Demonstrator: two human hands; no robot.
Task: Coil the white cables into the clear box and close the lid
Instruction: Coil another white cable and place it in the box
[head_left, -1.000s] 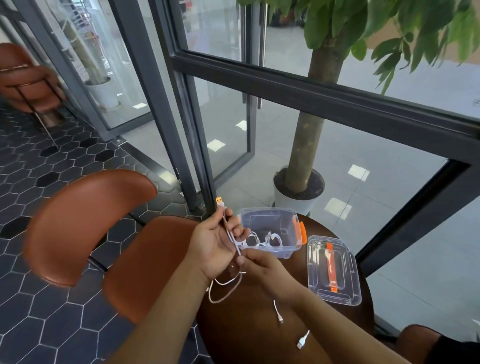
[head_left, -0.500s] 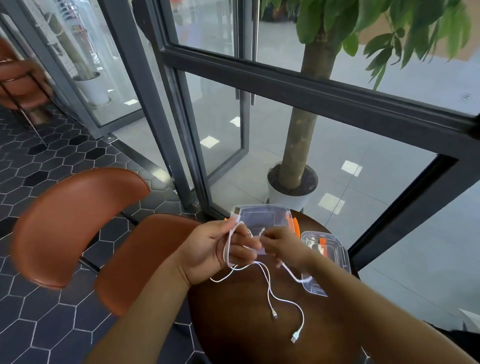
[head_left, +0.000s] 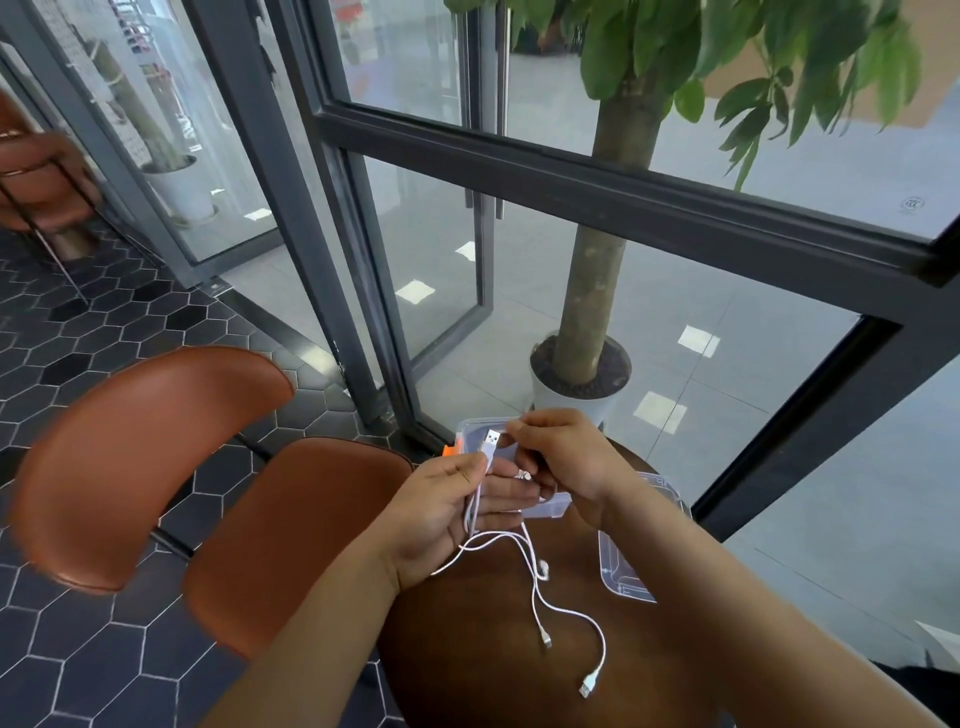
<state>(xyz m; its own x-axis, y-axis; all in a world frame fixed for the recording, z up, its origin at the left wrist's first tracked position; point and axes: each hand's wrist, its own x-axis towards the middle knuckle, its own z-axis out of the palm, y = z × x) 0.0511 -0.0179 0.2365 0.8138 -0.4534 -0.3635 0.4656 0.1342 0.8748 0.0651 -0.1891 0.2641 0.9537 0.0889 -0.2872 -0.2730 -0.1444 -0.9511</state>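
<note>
Grips the white cable in the left hand, fingers curled round a bunch of strands, USB plug sticking up past the thumb. Pinches another stretch of it in the right hand, just right of the left, fingers curled in. Lets two loose ends trail onto the near part of the round brown table, each tipped with a small connector. Covers most of the clear box, open at the table's far edge; contents hidden. Lid flat on the table to the right, partly under the right forearm. Orange-brown chair on the left; potted tree beyond the glass.
</note>
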